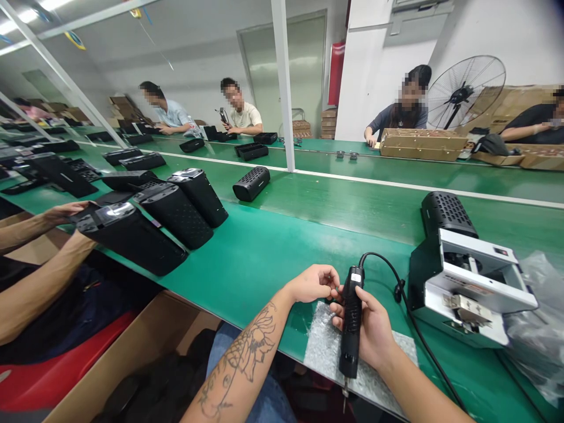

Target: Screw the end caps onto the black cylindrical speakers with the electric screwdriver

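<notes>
My right hand [374,329] is wrapped round a black electric screwdriver [351,320]. Its bit points down past the bench's front edge, and a black cord leaves its upper end. Close to the tool's upper part, my left hand [315,283] has its fingers curled and pinched together. Whatever those fingertips hold, if anything, is too small or hidden to make out. Beneath both hands lies a silvery, bubbled sheet [321,335] on the green bench [259,252]. Right of my right hand stands a white and black screw feeder-like machine [469,294].
A perforated black casing [449,214] stands behind the machine, and another casing [252,183] lies mid-bench. At left, a co-worker's hands [73,217] touch black housings [132,238]. Clear plastic wrap [541,329] lies far right. Several people sit across the bench, near a fan [462,94].
</notes>
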A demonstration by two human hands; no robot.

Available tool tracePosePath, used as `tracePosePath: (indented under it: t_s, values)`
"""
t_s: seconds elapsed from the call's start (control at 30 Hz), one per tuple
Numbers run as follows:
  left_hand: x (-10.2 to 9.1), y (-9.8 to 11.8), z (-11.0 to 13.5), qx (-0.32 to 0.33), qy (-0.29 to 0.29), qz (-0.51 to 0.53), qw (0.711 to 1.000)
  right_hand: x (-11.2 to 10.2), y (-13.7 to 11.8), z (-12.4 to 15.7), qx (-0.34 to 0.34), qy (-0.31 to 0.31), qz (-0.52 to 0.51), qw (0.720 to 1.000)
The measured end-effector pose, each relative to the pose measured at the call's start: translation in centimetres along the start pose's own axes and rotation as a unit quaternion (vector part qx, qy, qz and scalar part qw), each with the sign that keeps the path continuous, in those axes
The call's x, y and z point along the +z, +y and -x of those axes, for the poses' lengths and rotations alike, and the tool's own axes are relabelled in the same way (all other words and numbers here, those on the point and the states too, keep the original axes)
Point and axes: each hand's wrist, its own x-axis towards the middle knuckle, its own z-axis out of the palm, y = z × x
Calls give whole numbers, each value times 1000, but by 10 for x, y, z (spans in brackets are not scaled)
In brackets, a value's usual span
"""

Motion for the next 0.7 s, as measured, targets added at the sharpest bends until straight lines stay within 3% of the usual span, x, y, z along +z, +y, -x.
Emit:
tracePosePath:
  t_s: [0.7]
  values:
    - [-3,-8,-3,2,5,-17,1000,5,0,2,4,28,18,999]
